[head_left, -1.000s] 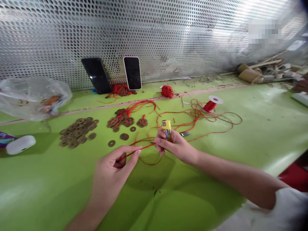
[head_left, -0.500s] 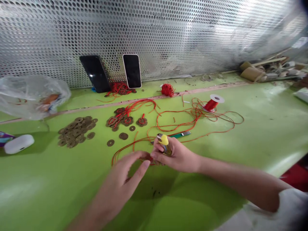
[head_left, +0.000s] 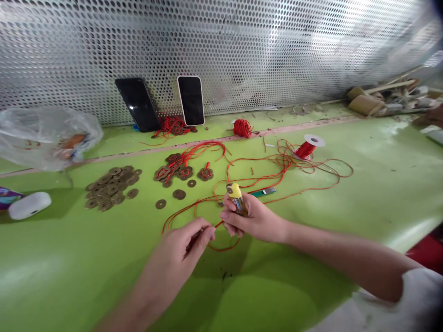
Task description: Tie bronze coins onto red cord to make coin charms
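Observation:
My right hand (head_left: 251,216) is closed around a yellow lighter (head_left: 236,197), its metal top pointing up and away. Between the same hand's thumb and fingers runs a red cord (head_left: 219,224). The cord's other side is pinched by my left hand (head_left: 188,244), so a short stretch shows between the two. A loop of cord hangs just below the hands. Behind the right hand lies a green-handled cutter (head_left: 263,192). Bronze-coloured coins tied with red cord (head_left: 185,172) lie farther back, with loose coins (head_left: 179,194) near them.
A heap of coins (head_left: 112,186) lies to the left, beside a white case (head_left: 30,205) and a plastic bag (head_left: 44,138). Tangled cord leads to a spool (head_left: 313,140). A red cord ball (head_left: 242,128) and two phones (head_left: 191,100) stand near the perforated metal wall (head_left: 221,50).
My left finger and thumb have closed on the cord. The hands have drawn slightly apart, showing cord between them and a loop below. The lighter stays in my right hand.

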The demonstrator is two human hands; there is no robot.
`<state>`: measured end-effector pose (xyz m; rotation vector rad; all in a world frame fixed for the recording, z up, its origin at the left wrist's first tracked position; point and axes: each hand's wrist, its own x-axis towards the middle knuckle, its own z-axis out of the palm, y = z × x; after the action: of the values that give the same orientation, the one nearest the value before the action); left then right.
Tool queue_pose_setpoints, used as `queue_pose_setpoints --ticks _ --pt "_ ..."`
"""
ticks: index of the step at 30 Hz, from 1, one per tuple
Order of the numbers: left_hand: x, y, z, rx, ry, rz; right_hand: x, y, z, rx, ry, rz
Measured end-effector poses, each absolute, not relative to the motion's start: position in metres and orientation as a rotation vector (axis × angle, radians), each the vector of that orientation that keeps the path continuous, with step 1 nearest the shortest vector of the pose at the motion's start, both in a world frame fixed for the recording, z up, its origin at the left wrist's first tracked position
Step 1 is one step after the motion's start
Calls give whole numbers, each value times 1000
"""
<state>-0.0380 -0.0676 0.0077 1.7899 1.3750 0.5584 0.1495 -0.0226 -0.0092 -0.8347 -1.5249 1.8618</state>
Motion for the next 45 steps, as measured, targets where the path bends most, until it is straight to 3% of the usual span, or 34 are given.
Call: queue_pose_setpoints --ticks 14,20,26,34,39,45 --pt "-45 -65 6 1781 1434 620 157 -14 -7 -866 -1526 1719" --pt "-43 -67 8 1605 1363 649 156 -24 -7 -874 -1773 1357" --pt "-36 -71 15 1429 1385 694 156 -27 -10 -663 -1825 1272" --pt "-42 -67 7 1525 1339 600 151 -28 -12 -752 -1656 1359" --pt "-44 -67 1 1673 1415 688 148 -24 -15 -818 -1420 1594" --pt "-48 -69 -9 1855 1489 773 150 -23 -16 -896 -1476 1627"
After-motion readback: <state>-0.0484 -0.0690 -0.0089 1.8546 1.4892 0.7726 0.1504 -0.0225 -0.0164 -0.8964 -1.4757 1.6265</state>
